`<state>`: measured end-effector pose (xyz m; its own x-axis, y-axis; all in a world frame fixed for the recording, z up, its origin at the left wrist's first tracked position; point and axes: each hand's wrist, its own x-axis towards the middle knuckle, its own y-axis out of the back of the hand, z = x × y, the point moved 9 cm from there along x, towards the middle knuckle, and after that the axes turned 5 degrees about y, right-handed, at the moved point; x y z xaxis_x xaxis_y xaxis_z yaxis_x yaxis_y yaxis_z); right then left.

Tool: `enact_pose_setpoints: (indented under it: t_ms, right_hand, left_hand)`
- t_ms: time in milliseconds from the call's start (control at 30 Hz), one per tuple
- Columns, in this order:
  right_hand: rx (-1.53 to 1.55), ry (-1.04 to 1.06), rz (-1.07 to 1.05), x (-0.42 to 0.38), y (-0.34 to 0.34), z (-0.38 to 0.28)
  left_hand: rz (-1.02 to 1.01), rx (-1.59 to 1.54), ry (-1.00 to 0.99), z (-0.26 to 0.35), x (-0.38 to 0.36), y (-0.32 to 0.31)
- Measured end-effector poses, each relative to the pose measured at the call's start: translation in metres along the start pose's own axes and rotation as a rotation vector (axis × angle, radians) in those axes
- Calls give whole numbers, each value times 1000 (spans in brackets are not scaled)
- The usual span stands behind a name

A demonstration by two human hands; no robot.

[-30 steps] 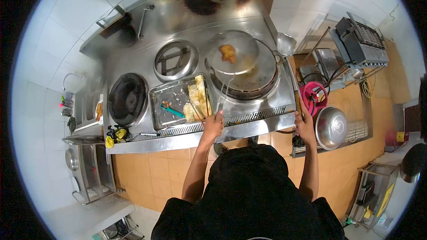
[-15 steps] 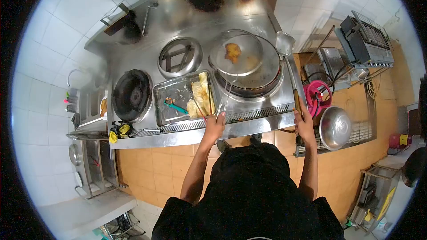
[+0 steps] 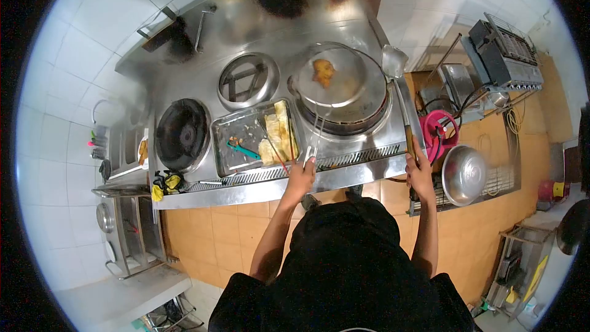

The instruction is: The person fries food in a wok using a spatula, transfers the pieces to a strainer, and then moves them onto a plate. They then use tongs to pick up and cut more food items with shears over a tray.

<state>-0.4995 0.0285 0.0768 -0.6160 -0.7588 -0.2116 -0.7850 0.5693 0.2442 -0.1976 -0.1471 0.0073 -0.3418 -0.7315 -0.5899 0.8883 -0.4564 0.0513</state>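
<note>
Hands (image 3: 300, 179) gripping round strainer (image 3: 348, 82), wood-handled metal spatula (image 3: 404, 107)

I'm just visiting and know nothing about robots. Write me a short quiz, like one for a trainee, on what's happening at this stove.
1. What does the right hand hold?
A) a pink tub
B) the strainer
C) the long-handled scoop
2. True or false: golden-brown food is in the strainer, over the wok.
3. Fill in: a tool with a ____ handle lies in the rectangular tray.

Key: 1 C; 2 true; 3 blue-green
</note>
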Motion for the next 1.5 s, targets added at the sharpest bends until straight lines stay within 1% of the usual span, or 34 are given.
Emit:
enact_pose_setpoints:
  t_ms: [67, 100, 200, 233, 267, 333, 400, 467, 533, 600, 667, 733, 767, 800, 867, 933, 1033, 1133, 1167, 1300, 1333, 1400, 1433, 1500]
  right_hand:
    - [43, -14, -22, -1, -5, -1]
    - [42, -18, -21, -1, -5, -2]
    - [-7, -47, -19, -2, -10, -7]
    - [66, -68, -47, -4, -16, -8]
    - [137, -89, -78, -5, -20, -8]
    - [194, -93, -96, -3, -27, -5]
    - [380, -162, -192, -8, -42, -6]
    - [478, -207, -226, -17, -53, -15]
    - [529, -227, -269, -22, -62, -19]
    - [561, -242, -287, -25, -67, -11]
    - [583, -260, -305, -30, -68, -6]
    - [705, -233, -313, -33, -68, -11]
    - [744, -210, -321, -33, -67, -12]
    - [745, -214, -322, -33, -65, -11]
    - [858, -239, -352, -36, -60, -9]
    - [875, -249, -368, -37, -57, -1]
    - [878, -251, -371, -32, -48, 5]
    - [885, -236, -382, -30, -38, 6]
    - [865, -238, -382, -27, -34, 5]
    - [839, -221, -422, -12, -22, 4]
    - [845, -205, -450, -9, -21, 3]
    - [802, -198, -478, -3, -19, 2]
    - [760, -192, -490, -1, -17, 2]
    - [771, -201, -498, 2, -14, 3]
  left_hand:
    - [-17, 71, 19, 1, -3, 6]
    - [-4, 33, -8, 5, -1, 7]
    - [6, -56, -3, 10, -2, 3]
    - [7, -37, -59, 9, -2, 4]
    - [4, -37, -65, 9, 1, 7]
    - [-23, -2, 14, 3, 0, 16]
    - [-26, -24, 37, -1, -1, 14]
    - [45, 1, -39, -1, -4, 10]
    - [14, -9, -45, 4, -5, 16]
    - [4, -1, 53, 0, -6, 21]
    - [-7, 3, 35, -8, -4, 14]
    - [93, 131, -81, -11, -1, 16]
    - [182, 309, -252, 0, -3, 21]
    - [183, 311, -248, 7, -6, 22]
    - [60, 59, 7, 3, -12, 16]
    - [52, 19, 36, -7, -12, 10]
    - [79, 2, -32, -1, -16, -1]
    - [62, -77, 44, -2, -19, -5]
    - [64, -128, 13, -5, -17, -8]
    - [120, -134, 40, -27, -15, -31]
    - [130, -139, 33, -28, -15, -30]
    - [73, -79, -16, -21, -16, -34]
    - [104, -91, 11, -18, -18, -37]
    - [112, -110, 1, -18, -22, -52]
